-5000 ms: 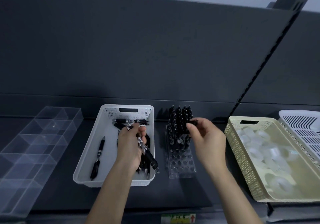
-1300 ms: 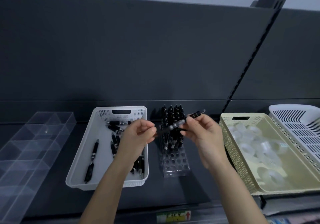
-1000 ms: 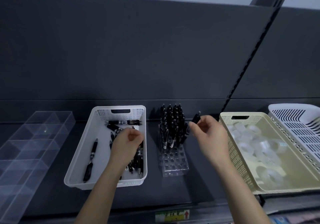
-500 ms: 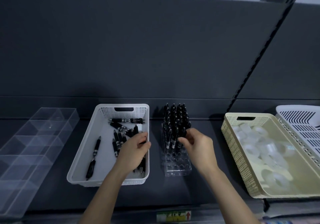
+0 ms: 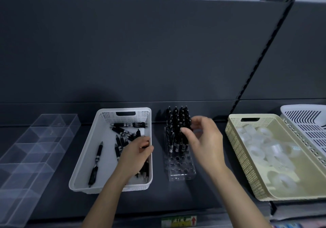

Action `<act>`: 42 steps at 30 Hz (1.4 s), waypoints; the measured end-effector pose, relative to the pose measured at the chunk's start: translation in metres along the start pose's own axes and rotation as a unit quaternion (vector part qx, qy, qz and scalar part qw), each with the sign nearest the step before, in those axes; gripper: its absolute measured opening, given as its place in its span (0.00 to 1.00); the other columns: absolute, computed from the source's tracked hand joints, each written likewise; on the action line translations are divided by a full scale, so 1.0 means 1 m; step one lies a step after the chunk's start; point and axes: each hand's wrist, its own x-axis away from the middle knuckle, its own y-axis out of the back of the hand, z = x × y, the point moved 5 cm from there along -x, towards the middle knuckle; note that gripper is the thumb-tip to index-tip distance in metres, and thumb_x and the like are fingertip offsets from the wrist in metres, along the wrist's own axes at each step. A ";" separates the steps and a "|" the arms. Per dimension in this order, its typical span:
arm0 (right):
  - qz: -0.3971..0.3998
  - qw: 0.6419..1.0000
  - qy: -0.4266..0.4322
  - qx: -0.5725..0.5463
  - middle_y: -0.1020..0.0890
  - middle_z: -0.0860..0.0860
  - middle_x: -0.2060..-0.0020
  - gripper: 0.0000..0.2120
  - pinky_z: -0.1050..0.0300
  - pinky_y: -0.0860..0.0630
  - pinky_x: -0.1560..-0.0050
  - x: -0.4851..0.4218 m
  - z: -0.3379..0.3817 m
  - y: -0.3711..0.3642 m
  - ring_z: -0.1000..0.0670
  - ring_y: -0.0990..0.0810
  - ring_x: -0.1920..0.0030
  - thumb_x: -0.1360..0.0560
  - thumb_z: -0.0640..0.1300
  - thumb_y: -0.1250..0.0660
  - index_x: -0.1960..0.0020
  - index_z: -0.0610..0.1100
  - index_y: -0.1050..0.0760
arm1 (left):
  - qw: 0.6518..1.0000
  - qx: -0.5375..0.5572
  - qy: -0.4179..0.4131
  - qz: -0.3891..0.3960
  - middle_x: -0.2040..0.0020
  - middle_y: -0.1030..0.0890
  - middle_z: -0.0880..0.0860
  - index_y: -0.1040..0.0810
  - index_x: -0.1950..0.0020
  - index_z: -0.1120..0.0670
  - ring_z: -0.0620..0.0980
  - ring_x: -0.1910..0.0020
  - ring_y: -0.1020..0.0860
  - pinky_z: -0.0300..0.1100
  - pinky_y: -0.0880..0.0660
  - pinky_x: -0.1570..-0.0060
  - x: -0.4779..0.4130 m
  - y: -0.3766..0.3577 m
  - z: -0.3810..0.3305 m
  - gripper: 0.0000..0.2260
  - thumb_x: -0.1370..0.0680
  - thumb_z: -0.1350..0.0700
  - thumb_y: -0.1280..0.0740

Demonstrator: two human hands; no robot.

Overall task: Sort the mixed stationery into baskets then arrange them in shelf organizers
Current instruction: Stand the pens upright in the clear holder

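Left hand (image 5: 136, 154) closed on pens in white basket (image 5: 88, 159); right hand (image 5: 204, 139) spread, empty, beside pen rack (image 5: 180, 167); tape basket (image 5: 247, 166) right

Left hand (image 5: 136, 151) among basket (image 5: 84, 157) pens (image 5: 118, 145)

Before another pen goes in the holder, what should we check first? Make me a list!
1. Empty holes left in the holder: ok, the near rows are bare.
2. Pens left in the white basket: ok, several lie there, one alone at.
3. Left hand has a pen: cannot tell, the fingers curl over the pile and hide it.
4. Right hand free to take a pen: ok, its fingers are spread beside the standing pens and nothing shows in them.
5. Standing pens upright: ok, none has toppled.
6. Tape stays in the beige basket: ok, no rolls among the pens.
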 end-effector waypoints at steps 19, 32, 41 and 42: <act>0.144 0.987 0.078 -0.005 0.22 0.51 0.53 0.10 0.76 0.30 0.56 0.025 0.046 -0.085 0.61 0.24 0.59 0.25 0.34 0.35 0.45 0.41 0.22 | 0.944 -0.257 0.207 0.005 0.29 0.41 0.61 0.58 0.22 0.54 0.62 0.33 0.34 0.49 0.30 0.39 -0.024 0.028 0.037 0.48 0.30 0.45 0.29; 0.163 0.986 0.031 0.008 0.23 0.53 0.56 0.09 0.79 0.32 0.59 0.034 0.034 -0.098 0.61 0.23 0.61 0.25 0.33 0.35 0.48 0.42 0.21 | 0.969 -0.152 0.186 -0.059 0.51 0.25 0.57 0.39 0.34 0.65 0.52 0.57 0.27 0.43 0.31 0.62 -0.039 0.051 0.043 0.18 0.23 0.64 0.41; 0.397 0.877 0.224 0.152 0.22 0.46 0.47 0.16 0.50 0.23 0.51 0.041 0.073 -0.165 0.43 0.22 0.48 0.24 0.36 0.41 0.39 0.44 0.24 | 0.946 0.253 0.077 -0.185 0.69 0.26 0.53 0.30 0.54 0.55 0.48 0.73 0.28 0.42 0.31 0.73 0.001 0.117 0.042 0.05 0.27 0.63 0.37; 0.431 0.856 0.240 0.154 0.23 0.45 0.45 0.19 0.49 0.24 0.49 0.043 0.076 -0.179 0.43 0.23 0.46 0.24 0.34 0.41 0.36 0.44 0.26 | 0.930 0.301 0.072 -0.199 0.71 0.26 0.52 0.29 0.54 0.55 0.48 0.74 0.28 0.42 0.30 0.72 0.003 0.124 0.041 0.05 0.27 0.63 0.36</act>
